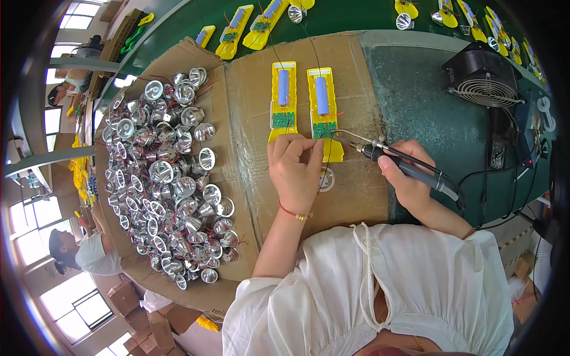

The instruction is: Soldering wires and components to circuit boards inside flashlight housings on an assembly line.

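Just now, soldering at a yellow torch half-shell on cardboard.

Right hand (pixel 409 178) is wrapped around the dark grip of a soldering iron (pixel 404 161), whose metal tip rests at the small green circuit board (pixel 324 130) in the right yellow shell (pixel 324 113); that open shell also cradles a blue cylindrical battery (pixel 322 95). Left hand (pixel 295 169) has its fingertips pinched together just below the board, on what looks like a thin wire, too fine to tell for sure. A second yellow shell (pixel 283 99), just beside the first on the left, holds the same battery and board. A round silver reflector (pixel 326 178) peeks out beside the left hand. Both shells lie on a cardboard sheet (pixel 249 107), and farther left a heap of silver reflectors with red wires (pixel 169 178) covers it. More yellow shells (pixel 237 24) sit on the green belt (pixel 350 15) beyond, and a black fan (pixel 484 77) stands at the right.
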